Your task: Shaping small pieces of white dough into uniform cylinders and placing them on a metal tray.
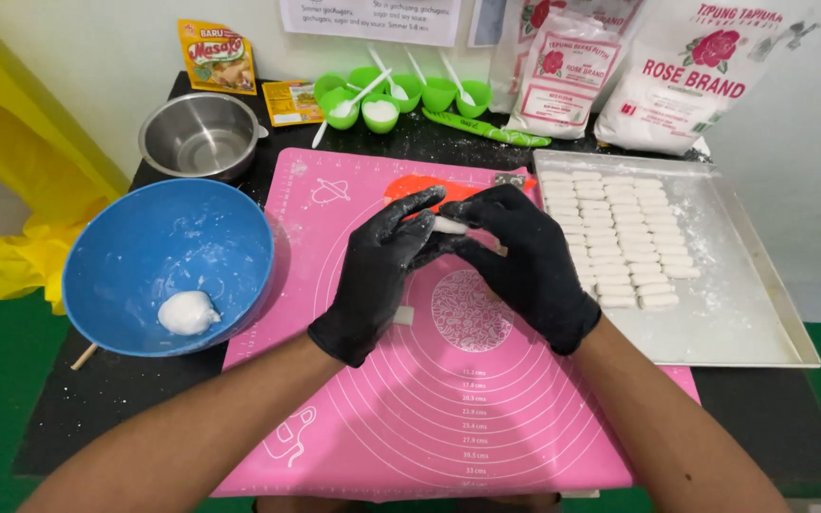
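Both my hands wear black gloves dusted with flour and meet over a pink silicone mat (410, 408). My left hand (377, 275) and my right hand (525, 261) pinch one small white dough piece (449, 225) between their fingertips, held a little above the mat. Another small white dough bit (404, 315) lies on the mat under my left hand. A red scraper (409, 187) shows partly behind my fingers.
A metal tray (753, 304) at the right holds several rows of shaped dough pieces (620, 237). At the left, a blue bowl (144, 247) holds a dough lump (188, 313). Behind: a steel bowl (200, 135), small green cups (401, 95) with spoons, flour bags (686, 76), seasoning packets (217, 55).
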